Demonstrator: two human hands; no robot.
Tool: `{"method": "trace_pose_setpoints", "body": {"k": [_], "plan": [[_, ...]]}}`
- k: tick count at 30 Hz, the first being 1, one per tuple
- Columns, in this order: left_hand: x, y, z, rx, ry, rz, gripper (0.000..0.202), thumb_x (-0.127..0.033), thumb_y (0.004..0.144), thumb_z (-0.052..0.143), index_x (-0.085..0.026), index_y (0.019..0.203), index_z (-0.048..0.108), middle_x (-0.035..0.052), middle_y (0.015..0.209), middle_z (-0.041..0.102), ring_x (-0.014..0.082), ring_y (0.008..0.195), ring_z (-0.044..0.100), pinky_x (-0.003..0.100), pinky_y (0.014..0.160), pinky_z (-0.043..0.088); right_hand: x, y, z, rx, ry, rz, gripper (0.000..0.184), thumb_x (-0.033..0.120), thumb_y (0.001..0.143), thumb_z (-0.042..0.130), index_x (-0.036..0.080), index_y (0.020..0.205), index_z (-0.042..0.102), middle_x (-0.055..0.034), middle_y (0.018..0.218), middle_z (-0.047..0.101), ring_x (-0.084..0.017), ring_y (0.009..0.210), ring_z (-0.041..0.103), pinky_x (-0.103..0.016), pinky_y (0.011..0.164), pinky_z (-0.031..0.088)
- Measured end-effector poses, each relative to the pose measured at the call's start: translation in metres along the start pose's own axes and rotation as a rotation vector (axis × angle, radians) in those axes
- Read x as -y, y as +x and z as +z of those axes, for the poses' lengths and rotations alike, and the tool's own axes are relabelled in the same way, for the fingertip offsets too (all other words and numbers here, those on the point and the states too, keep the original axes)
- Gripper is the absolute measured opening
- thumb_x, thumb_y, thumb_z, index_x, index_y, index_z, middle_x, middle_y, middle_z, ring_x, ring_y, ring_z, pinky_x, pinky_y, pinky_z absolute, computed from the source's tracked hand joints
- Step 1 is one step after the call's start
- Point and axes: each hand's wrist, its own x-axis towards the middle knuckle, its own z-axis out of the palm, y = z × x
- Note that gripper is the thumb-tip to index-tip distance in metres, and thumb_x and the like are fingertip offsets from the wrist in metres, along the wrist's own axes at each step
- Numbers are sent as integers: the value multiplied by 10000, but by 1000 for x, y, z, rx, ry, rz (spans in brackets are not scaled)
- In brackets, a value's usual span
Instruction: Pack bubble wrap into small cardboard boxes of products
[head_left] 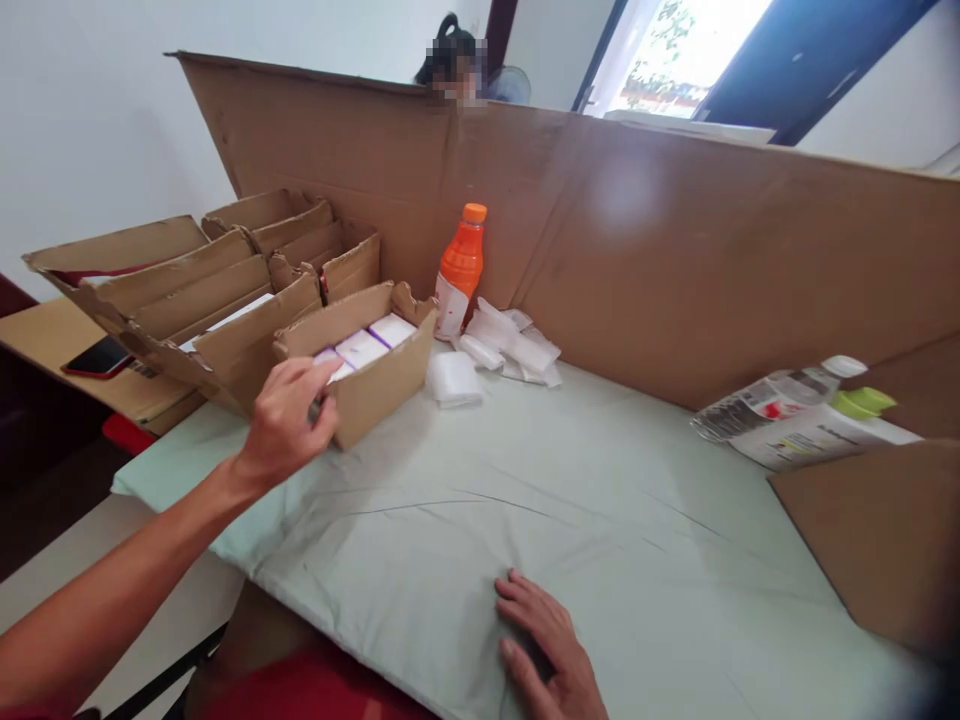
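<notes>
My left hand (pixel 292 415) is at the near end of a small open cardboard box (pixel 390 385). Its fingers are curled over the end wall, with the index finger above the contents and the thumb outside. Inside that box stands a row of small white boxes (pixel 363 347) with purple edges; my hand covers part of the row. My right hand (pixel 551 645) rests on the pale green tablecloth (pixel 465 520) near the front edge, fingers spread and holding nothing.
Several open cardboard trays (pixel 187 285) stand at left, beside a phone (pixel 97 357). An orange bottle (pixel 460 270) and clear plastic wrappers (pixel 514 340) sit by the cardboard partition (pixel 637 230). A clear bottle (pixel 780 400), a white bottle (pixel 817 435) and a cardboard piece (pixel 877 540) are at right. A person sits behind.
</notes>
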Motion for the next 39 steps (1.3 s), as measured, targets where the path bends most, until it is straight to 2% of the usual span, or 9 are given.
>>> {"method": "trace_pose_setpoints", "body": {"k": [2,6,9,12,17,21,27,33,39], "plan": [[-11,-37,-34,-83,8,52,507,-129,805,639,-226,1300,593,87,1078,686,288,1078,661,464,1010,527,-1,13,-9,-38,128,163,255,353,968,598,300,1153,765,-73,1225,764,-302,1206,698,-463,1013,603],[-16,-101,-66,-234,-37,-258,727,-254,743,765,-217,1429,527,120,1372,604,371,1293,568,578,1133,439,12,65,-12,-5,240,345,378,444,958,597,287,1287,698,-86,1318,718,-291,1136,717,-448,965,612],[-17,-139,-58,-242,-268,-485,1008,-346,689,837,-232,1560,344,139,1565,448,376,1430,452,584,1217,347,32,116,9,114,325,303,535,411,924,614,281,1441,566,-98,1474,603,-298,1242,643,-440,941,596],[-23,-159,-42,-61,-510,-862,966,-382,713,843,-242,1527,343,159,1529,476,358,1416,477,590,1214,341,49,159,39,212,419,210,708,345,865,635,235,1536,435,-128,1513,548,-315,1309,576,-439,927,576],[-33,-155,-25,25,-712,-1164,827,-495,680,847,-228,1364,466,148,1357,598,340,1249,605,592,1120,449,52,166,58,198,448,138,679,335,830,631,208,1480,483,-125,1381,626,-305,1190,618,-422,904,561],[-40,-138,1,96,-761,-1155,812,-519,610,852,-195,1266,501,153,1262,645,333,1160,646,562,1074,488,33,116,39,87,396,224,558,351,855,613,220,1394,544,-107,1259,682,-268,1049,671,-399,890,567],[-79,-88,67,397,-913,-929,734,-382,704,756,-197,1345,450,132,1265,636,281,1132,668,436,994,542,-1,58,-1,-210,375,523,502,526,858,641,224,1255,578,-126,1208,692,-281,1019,704,-371,804,595],[-92,-47,113,395,-905,-763,633,-317,718,686,-191,1299,467,83,1140,652,250,1038,657,390,916,531,-8,72,-5,-314,417,550,597,522,832,677,234,1336,538,-133,1333,636,-280,1087,686,-403,900,588],[-80,-66,123,304,-891,-803,545,-391,812,678,-187,1277,480,103,1181,640,271,1111,624,392,936,511,-33,98,-22,-215,469,474,389,440,842,656,207,1152,694,-96,1081,755,-254,911,719,-375,829,596]]}}
